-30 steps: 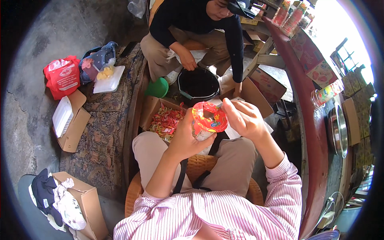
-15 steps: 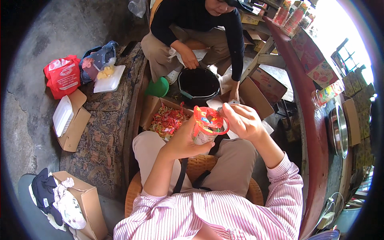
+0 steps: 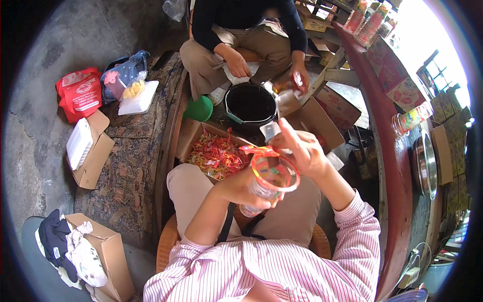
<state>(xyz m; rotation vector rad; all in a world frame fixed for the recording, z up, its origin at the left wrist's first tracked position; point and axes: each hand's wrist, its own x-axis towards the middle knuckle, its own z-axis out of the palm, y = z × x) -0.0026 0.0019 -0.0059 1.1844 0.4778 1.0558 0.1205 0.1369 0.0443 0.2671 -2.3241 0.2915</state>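
Clear plastic cup tilted in left hand, fingers wrapped round it, long axis pointing mouth toward 1 o'clock. Right hand nearer rim, fingers bunched near red film flap; couldn't tell their grip tbh.

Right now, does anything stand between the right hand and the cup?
Nothing visible does: the right hand is at the far rim of the cup, with the red flap just left of the hand.

White lettering, oval emblem on red bag; pale print on pink carton; black cloth's white tag unreadable.
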